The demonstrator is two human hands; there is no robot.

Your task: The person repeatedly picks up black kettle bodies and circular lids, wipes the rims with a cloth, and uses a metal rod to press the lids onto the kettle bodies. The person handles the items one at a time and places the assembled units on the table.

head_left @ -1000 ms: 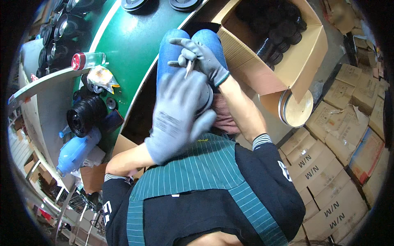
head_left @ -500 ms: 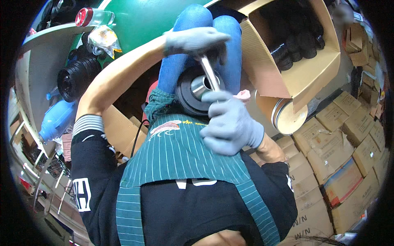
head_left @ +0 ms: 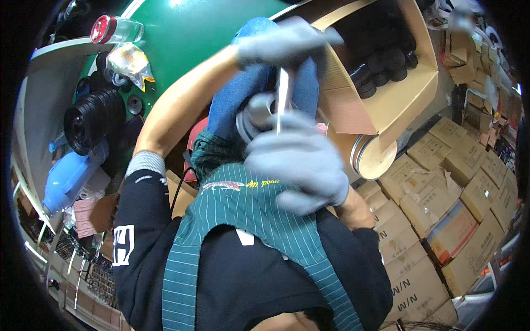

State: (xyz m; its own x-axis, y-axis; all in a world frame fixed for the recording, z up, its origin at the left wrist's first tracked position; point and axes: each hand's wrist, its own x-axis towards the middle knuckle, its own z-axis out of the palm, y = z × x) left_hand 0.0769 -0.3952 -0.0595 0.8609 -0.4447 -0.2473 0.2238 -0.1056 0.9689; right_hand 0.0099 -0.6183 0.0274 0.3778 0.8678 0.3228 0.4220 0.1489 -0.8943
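My right hand (head_left: 301, 163), in a grey glove and blurred by motion, is closed around a shiny metal rod (head_left: 283, 96) that points away from me. Above the rod's far end is my gloved left hand (head_left: 284, 43), bent over something dark that its fingers mostly cover. Beneath the rod, on my lap, sits a round black part with a metal cylinder (head_left: 261, 107) standing up from it. My right hand partly covers it. Whether the rod touches the cylinder I cannot tell.
An open cardboard box (head_left: 395, 107) of black round parts stands at the right, by a round tin (head_left: 375, 157). Stacked cartons (head_left: 425, 190) lie beyond. On the left are black ribbed parts (head_left: 94, 118), a blue bottle (head_left: 72, 182) and a red-lidded jar (head_left: 118, 29).
My left hand has shifted right and slightly away from me. The rod now stands more upright in the view. My right hand has turned and covers more of the black part.
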